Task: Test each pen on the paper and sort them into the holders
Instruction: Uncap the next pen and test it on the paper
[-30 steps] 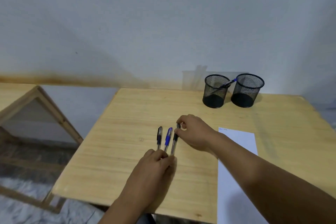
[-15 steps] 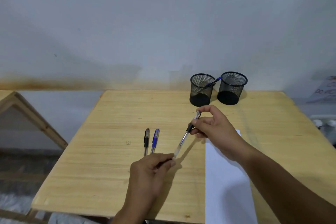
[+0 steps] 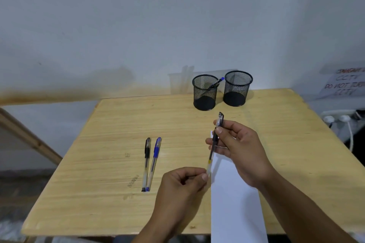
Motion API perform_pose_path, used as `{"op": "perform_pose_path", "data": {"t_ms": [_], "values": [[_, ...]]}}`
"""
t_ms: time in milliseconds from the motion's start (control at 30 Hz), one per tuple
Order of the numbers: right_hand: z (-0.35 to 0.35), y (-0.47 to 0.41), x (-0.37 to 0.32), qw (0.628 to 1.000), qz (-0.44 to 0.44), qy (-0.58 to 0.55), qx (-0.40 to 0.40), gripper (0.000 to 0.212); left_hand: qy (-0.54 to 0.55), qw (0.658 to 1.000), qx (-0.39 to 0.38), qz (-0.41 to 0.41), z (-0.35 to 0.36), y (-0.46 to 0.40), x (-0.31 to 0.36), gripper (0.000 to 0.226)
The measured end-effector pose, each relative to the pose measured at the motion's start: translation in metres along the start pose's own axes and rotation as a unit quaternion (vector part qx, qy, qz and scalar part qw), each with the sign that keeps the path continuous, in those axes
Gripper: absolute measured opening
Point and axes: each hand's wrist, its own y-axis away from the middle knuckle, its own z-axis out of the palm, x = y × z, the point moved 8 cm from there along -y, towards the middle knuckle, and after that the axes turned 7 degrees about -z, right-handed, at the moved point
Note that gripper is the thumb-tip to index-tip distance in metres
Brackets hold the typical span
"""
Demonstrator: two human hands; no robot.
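A black-capped pen (image 3: 213,144) is held in the air above the table between both hands. My right hand (image 3: 240,148) grips its capped upper part, thumb on the barrel. My left hand (image 3: 181,185) pinches the clear lower end. Just below and to the right lies a white sheet of paper (image 3: 235,203). One black pen (image 3: 146,162) and one blue pen (image 3: 155,161) lie side by side on the wooden table (image 3: 110,144). At the back stand two black mesh holders: the left holder (image 3: 204,92) has a blue pen (image 3: 217,83) in it, the right holder (image 3: 237,89) looks empty.
The table backs onto a white wall. A wooden frame (image 3: 29,138) leans at the left. A power strip with a white cable (image 3: 343,120) and a handwritten paper sign (image 3: 343,83) sit off the table's right side.
The black-capped pen was picked up from beside the other two and carried right, over the paper's top edge. My left hand followed, still pinching its lower end. The camera view shifted left.
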Motion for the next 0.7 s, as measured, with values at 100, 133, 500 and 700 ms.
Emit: {"op": "perform_pose_path", "data": {"t_ms": [100, 133, 500, 700], "values": [[0.000, 0.006, 0.006, 1.000, 0.018, 0.003, 0.000, 0.017, -0.112, 0.993, 0.007, 0.037, 0.003, 0.005, 0.010, 0.008], [0.001, 0.009, 0.008, 1.000, 0.024, 0.000, -0.005, 0.018, -0.150, 0.987, 0.021, 0.054, 0.003, 0.007, 0.017, 0.008], [0.006, 0.036, 0.022, 0.996, 0.047, 0.074, -0.022, 0.018, -0.238, 0.962, 0.020, 0.133, 0.025, -0.004, 0.065, 0.010], [-0.004, 0.038, 0.020, 0.994, 0.022, 0.109, 0.006, 0.023, -0.242, 0.965, -0.008, 0.101, 0.034, -0.013, 0.056, 0.013]]}}
